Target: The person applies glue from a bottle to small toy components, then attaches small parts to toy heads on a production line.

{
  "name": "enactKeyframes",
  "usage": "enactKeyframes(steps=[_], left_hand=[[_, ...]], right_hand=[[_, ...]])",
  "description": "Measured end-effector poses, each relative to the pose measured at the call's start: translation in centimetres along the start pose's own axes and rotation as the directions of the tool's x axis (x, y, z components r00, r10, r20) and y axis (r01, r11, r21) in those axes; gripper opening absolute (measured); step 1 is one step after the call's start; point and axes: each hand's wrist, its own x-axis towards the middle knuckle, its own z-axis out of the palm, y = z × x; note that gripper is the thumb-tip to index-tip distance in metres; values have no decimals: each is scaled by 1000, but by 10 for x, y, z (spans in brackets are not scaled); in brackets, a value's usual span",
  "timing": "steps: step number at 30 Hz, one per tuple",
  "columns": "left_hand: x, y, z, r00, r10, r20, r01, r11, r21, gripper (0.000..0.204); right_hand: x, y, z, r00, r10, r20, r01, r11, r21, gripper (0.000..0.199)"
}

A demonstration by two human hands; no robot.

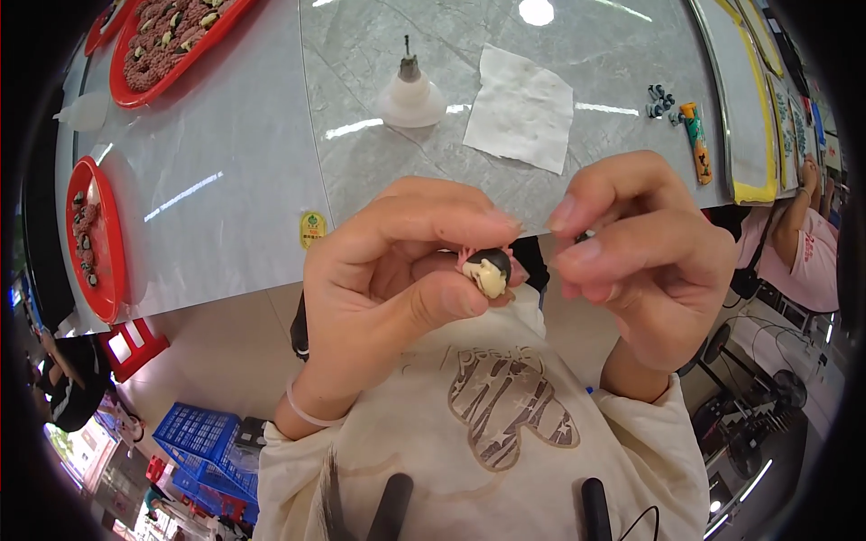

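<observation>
Between the thumb and fingers of my left hand (374, 257) is a small doll head (490, 273), with a cream face, dark hair and pink parts at its sides. My right hand (654, 257) is close by on the right, its thumb and fingers pinched together. A tiny dark piece (585, 236) shows at those fingertips, too small to name. Both hands are raised in front of my chest, near the table's front edge, and a gap separates them.
On the grey table (379, 180) stand a white cone-shaped bottle (412, 99) with a thin nozzle, a white paper sheet (520, 108), small dark parts (663, 97) and an orange-green tube (696, 144). Red trays (115, 261) of small pieces lie left. Another person's arm (794, 221) is at right.
</observation>
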Motion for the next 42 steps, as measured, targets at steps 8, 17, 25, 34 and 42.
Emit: enactKeyframes(steps=[8,17,25,34,42], left_hand=[[-1,4,-2,996,-77,-35,76,997,-9,42],[-4,-1,-2,1000,5,-24,-4,999,51,41],[-6,-7,-10,989,147,-14,-145,985,91,35],[-5,-7,-14,967,253,18,-247,923,296,25],[-3,24,-17,997,75,33,-80,969,232,32]], right_hand=[[3,3,13,996,-62,-66,54,991,-122,26],[0,4,17,995,-67,-73,56,988,-146,33],[0,2,30,972,-208,-109,155,917,-368,30],[1,9,35,960,-255,-111,188,888,-419,32],[9,6,46,954,-287,-88,224,874,-430,22]])
